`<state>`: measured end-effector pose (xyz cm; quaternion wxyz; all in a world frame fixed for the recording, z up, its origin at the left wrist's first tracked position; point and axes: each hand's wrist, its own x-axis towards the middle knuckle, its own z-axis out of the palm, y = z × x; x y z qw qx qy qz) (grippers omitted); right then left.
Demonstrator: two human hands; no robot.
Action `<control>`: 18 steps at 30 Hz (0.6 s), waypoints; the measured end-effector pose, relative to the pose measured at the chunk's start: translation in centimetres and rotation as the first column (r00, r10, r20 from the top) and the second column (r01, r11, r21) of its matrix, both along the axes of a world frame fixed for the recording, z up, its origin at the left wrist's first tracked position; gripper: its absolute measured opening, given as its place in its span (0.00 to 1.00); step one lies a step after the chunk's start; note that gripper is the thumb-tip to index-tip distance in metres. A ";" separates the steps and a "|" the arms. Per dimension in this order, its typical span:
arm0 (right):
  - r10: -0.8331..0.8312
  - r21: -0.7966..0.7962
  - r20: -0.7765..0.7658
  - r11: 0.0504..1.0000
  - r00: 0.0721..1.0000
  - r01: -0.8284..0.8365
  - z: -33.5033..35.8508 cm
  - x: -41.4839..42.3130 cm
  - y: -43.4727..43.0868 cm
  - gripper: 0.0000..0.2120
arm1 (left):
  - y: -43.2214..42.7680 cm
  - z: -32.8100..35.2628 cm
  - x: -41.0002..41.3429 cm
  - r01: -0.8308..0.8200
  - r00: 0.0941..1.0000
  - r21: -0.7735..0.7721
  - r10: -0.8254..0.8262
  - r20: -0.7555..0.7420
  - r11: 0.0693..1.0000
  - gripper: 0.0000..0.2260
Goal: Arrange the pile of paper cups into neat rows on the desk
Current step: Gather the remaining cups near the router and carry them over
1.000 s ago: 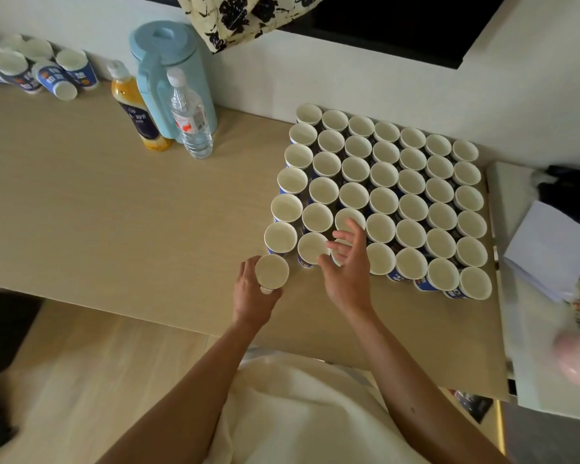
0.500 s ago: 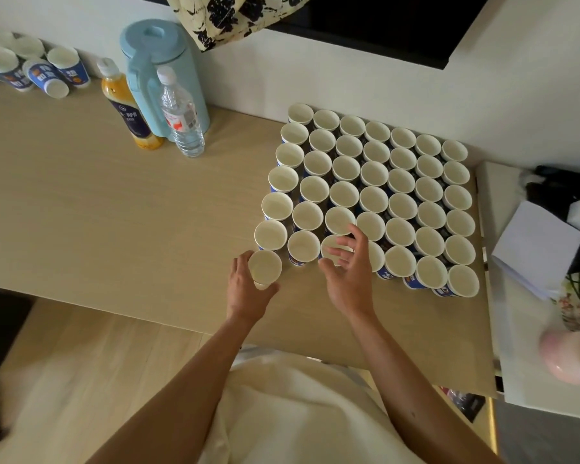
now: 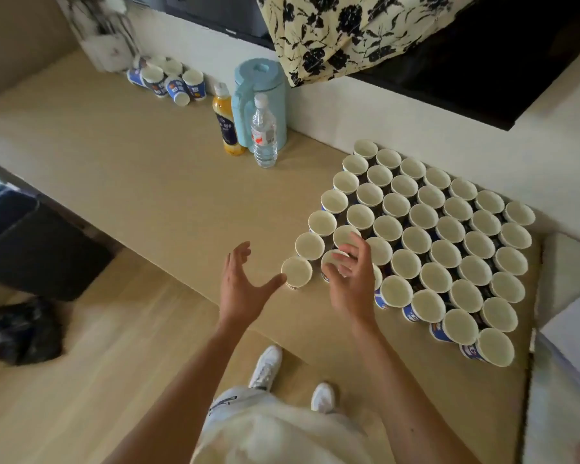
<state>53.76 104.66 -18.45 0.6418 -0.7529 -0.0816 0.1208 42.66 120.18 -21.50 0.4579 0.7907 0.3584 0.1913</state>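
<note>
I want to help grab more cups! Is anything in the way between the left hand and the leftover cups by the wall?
Nothing visible. Only bare desk lies between the left hand and the leftover cups. The orange bottle, water bottle and jug stand right of that path.

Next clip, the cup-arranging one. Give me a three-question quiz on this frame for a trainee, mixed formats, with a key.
1. True or false: every paper cup on the desk already stands in the cup block.
2. Where are the loose cups? A) against the wall, left of the blue jug; B) on the floor; C) right of the block.
3. Fill in: the left hand, beside the corner cup, has its fingers ___ (spread / wrapped round the cup).

Key: 1 false; 2 A; 3 spread.
</note>
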 end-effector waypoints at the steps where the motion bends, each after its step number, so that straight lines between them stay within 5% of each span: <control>1: 0.026 0.009 0.004 1.000 1.000 -0.026 0.4 -0.1 0.6 0.29 | -0.1 1.2 -0.4 -0.039 0.999 -0.014 0.039 0.029 0.999 0.41; 9: 0.198 0.036 0.024 0.979 0.980 -0.198 3.5 -3.1 7.6 0.29 | 1.5 8.0 -4.1 -0.225 0.944 -0.136 0.250 0.216 0.965 0.25; 18: 0.214 0.046 0.030 0.975 0.976 -0.216 3.9 -9.2 20.6 0.26 | 13.9 9.9 -9.8 -0.210 0.948 -0.145 0.237 0.213 0.967 0.18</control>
